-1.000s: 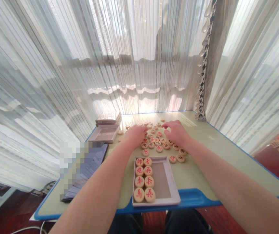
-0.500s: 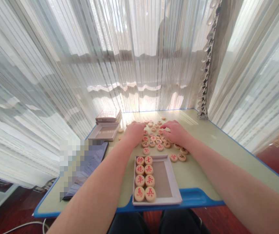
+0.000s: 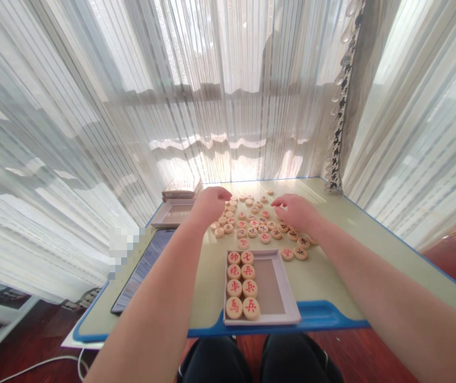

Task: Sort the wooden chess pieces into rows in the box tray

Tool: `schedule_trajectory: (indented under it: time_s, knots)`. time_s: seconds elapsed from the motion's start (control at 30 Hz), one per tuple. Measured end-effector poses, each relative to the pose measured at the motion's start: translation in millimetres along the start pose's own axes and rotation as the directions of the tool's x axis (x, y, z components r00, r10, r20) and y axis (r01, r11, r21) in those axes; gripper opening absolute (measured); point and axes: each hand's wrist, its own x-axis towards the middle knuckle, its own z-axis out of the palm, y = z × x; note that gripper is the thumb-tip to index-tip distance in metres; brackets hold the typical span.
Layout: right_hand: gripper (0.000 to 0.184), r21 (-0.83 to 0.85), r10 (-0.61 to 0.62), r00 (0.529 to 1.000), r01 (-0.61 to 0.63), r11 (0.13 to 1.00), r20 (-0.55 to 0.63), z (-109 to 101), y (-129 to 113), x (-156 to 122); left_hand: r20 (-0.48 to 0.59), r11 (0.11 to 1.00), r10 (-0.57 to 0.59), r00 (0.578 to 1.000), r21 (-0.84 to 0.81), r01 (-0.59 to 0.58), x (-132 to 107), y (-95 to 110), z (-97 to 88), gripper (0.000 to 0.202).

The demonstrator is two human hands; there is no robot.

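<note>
Many round wooden Chinese chess pieces (image 3: 265, 238) with red or dark characters lie spread over the middle of the table. At the left side of the spread is my left hand (image 3: 212, 203), its fingers bent together; what they hold, if anything, is hidden. Over on the right side, my right hand (image 3: 296, 209) hovers with finger and thumb a little apart and nothing seen between them. Nearer to me lies a shallow open box (image 3: 290, 298). Two columns of red-lettered pieces (image 3: 234, 288) fill its left part, faces up.
A pale box lid or tray (image 3: 167, 214) lies at the table's left side, with a closed box (image 3: 182, 187) behind it. A tablet (image 3: 142, 271) lies beside my left forearm. The table (image 3: 371, 255) has a blue rim; sheer curtains (image 3: 228, 111) hang beyond.
My left hand has lifted and moved slightly left, its fingers now curled, uncovering pieces beneath it. My right hand has shifted a little right. The view has moved slightly.
</note>
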Motion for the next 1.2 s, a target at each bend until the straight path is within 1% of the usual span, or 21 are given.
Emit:
schedule_trajectory:
  time_s: [0.07,0.13,0.2,0.27,0.3,0.37,0.47,0.53,0.57,0.67,0.73,0.83,0.9,1.0,1.13,1.2]
  knots:
    - [0.027,-0.019,-0.024,1.0,0.025,1.0,0.011,1.8,-1.5,-0.6,0.016,0.992,0.055,0.998,0.115,-0.056,-1.9,0.3,4.8,0.03]
    - [0.028,-0.026,0.009,1.0,-0.009,1.0,-0.014,-0.4,-0.3,0.0,0.057,0.976,0.102,0.993,0.189,-0.111,-2.2,-0.7,12.2,0.031]
    - [0.029,-0.037,0.123,0.992,-0.124,0.992,-0.029,-6.5,3.2,1.2,0.099,0.954,0.079,0.992,0.283,-0.104,-1.8,-1.7,18.8,0.034]
    - [0.028,-0.085,0.282,0.959,-0.282,0.956,-0.003,-14.0,7.9,2.7,0.139,0.924,0.017,0.99,0.376,-0.069,-1.7,-1.7,23.5,0.037]
    - [0.028,-0.122,0.353,0.935,-0.349,0.929,0.018,-17.4,10.0,3.5,0.162,0.91,-0.011,0.987,0.41,-0.057,-2.0,-1.2,25.2,0.039]
    - [0.03,-0.196,0.447,0.891,-0.425,0.884,0.08,-22.4,12.9,4.8,0.203,0.896,-0.034,0.979,0.441,-0.06,-3.0,0.0,28.0,0.04]
    - [0.033,-0.225,0.499,0.834,-0.453,0.862,0.234,-24.4,11.5,5.8,0.215,0.893,-0.001,0.977,0.439,-0.096,-4.6,1.5,31.3,0.036]
    - [0.034,-0.189,0.509,0.798,-0.472,0.861,0.322,-23.3,7.2,5.3,0.208,0.902,0.024,0.978,0.416,-0.111,-4.7,1.6,32.6,0.035]
    - [0.033,-0.162,0.505,0.792,-0.48,0.862,0.343,-22.5,4.6,4.8,0.206,0.908,0.028,0.978,0.403,-0.111,-4.4,1.5,32.8,0.035]
    - [0.029,-0.073,0.466,0.805,-0.474,0.877,0.367,-19.5,-1.9,2.6,0.192,0.922,0.032,0.981,0.374,-0.103,-2.7,1.2,32.1,0.035]
    - [0.028,-0.042,0.439,0.82,-0.457,0.889,0.366,-17.7,-2.9,1.7,0.172,0.922,0.009,0.985,0.38,-0.075,-2.0,1.4,31.2,0.036]
    - [0.028,-0.103,0.38,0.875,-0.366,0.925,0.299,-15.4,0.6,2.4,0.186,0.894,-0.042,0.982,0.447,-0.046,-2.6,2.7,30.9,0.033]
    - [0.028,-0.173,0.34,0.906,-0.303,0.937,0.251,-14.3,4.2,3.5,0.215,0.869,-0.039,0.976,0.489,-0.073,-3.3,3.4,31.7,0.03]
    - [0.029,-0.214,0.335,0.911,-0.287,0.934,0.242,-13.3,7.1,4.6,0.209,0.867,0.003,0.978,0.486,-0.107,-3.2,2.8,33.7,0.031]
    - [0.026,-0.202,0.329,0.914,-0.285,0.937,0.238,-13.7,5.7,3.7,0.192,0.894,0.086,0.978,0.419,-0.161,-0.8,-0.4,36.0,0.032]
    - [0.026,-0.19,0.324,0.918,-0.285,0.94,0.229,-14.2,4.6,2.9,0.181,0.899,0.099,0.979,0.406,-0.166,0.0,-2.1,37.1,0.033]
